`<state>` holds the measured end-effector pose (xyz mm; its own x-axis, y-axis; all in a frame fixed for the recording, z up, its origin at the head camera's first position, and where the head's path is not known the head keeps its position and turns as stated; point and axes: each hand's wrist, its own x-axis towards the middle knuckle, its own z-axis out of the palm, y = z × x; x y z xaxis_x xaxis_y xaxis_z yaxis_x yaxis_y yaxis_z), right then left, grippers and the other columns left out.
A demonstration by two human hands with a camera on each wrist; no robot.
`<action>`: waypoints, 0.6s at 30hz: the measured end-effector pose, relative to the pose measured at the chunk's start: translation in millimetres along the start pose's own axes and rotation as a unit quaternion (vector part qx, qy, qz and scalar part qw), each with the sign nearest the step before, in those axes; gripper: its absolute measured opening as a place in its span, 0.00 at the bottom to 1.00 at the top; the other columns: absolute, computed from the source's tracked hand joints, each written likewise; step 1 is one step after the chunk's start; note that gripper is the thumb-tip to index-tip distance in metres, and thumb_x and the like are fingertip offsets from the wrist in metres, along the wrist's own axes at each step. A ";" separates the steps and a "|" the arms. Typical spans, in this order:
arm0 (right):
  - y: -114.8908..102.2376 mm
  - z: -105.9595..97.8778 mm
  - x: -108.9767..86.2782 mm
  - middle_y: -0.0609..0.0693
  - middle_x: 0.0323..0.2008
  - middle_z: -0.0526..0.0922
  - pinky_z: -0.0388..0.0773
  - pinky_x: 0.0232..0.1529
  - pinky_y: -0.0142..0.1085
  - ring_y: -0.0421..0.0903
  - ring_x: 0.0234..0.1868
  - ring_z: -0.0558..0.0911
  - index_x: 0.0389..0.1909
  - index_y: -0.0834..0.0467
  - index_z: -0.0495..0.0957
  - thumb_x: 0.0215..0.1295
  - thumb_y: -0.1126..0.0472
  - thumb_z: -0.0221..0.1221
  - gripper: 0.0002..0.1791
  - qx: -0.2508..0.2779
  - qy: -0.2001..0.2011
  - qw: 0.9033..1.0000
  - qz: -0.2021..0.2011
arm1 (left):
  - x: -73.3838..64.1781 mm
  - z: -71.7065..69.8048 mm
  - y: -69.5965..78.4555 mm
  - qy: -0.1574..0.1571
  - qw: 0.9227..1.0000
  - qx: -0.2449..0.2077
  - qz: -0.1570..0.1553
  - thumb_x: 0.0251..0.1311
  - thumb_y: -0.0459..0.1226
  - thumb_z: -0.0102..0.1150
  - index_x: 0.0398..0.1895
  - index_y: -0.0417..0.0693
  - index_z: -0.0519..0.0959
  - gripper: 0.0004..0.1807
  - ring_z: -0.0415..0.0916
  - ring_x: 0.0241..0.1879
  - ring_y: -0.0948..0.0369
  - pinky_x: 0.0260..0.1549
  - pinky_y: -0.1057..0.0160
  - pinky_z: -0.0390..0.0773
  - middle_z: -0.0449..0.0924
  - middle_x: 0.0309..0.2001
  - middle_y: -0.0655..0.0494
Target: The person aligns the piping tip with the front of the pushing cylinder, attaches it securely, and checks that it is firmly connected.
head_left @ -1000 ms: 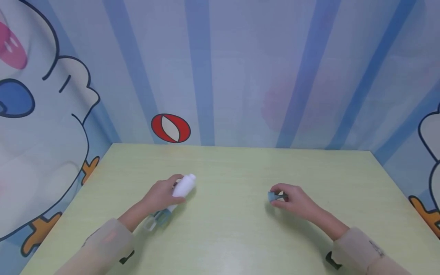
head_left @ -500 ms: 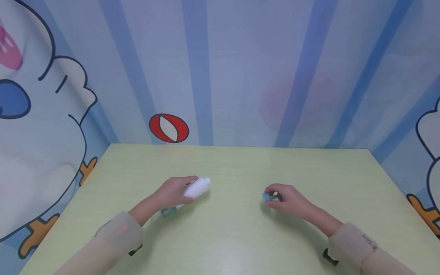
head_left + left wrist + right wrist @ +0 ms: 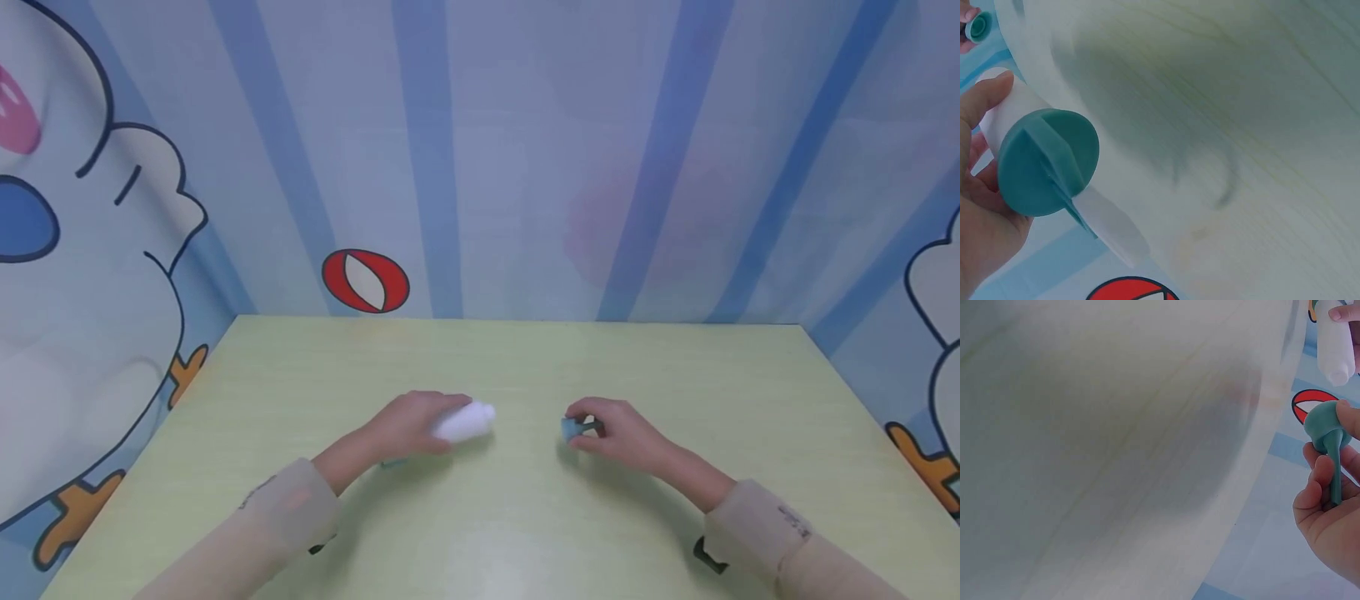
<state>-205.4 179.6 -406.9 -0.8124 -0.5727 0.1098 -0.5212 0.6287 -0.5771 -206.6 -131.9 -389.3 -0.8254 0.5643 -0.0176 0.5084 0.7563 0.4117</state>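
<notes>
My left hand (image 3: 411, 425) grips a white bottle-shaped piece (image 3: 465, 422), tilted over the table with its narrow neck toward the right hand. In the left wrist view, a teal disc-shaped end (image 3: 1047, 162) with a raised ridge caps its other end, and a pale flat part (image 3: 1110, 228) juts from it. My right hand (image 3: 626, 433) pinches a small teal cap-like piece (image 3: 572, 429) between thumb and fingers. In the right wrist view this teal piece (image 3: 1325, 425) shows a rounded cup and a thin stem running down toward the palm. A short gap separates the two pieces.
A pale yellow-green table (image 3: 517, 358) lies under both hands. Behind it hangs a blue striped backdrop (image 3: 510, 167) with cartoon figures and a red oval (image 3: 366, 281) printed on it.
My left hand has moved right with the white bottle-shaped piece, which has turned to lie more sideways. The right hand, with the teal piece, has shifted slightly left in view.
</notes>
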 end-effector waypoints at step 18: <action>-12.0 8.0 8.7 0.52 0.37 0.80 0.67 0.23 0.27 0.33 0.19 0.64 0.44 0.59 0.74 0.54 0.57 0.60 0.16 0.035 0.002 0.999 -0.021 | 11.9 9.6 20.2 -0.024 0.997 0.026 0.068 0.46 0.38 0.64 0.58 0.52 0.69 0.31 0.72 0.46 0.57 0.44 0.56 0.72 0.76 0.49 0.53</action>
<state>-204.1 162.8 -405.5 -0.7907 -0.5964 0.1382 -0.5361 0.5656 -0.6266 -203.9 -106.7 -390.0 -0.7365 0.6764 -0.0085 0.6275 0.6879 0.3648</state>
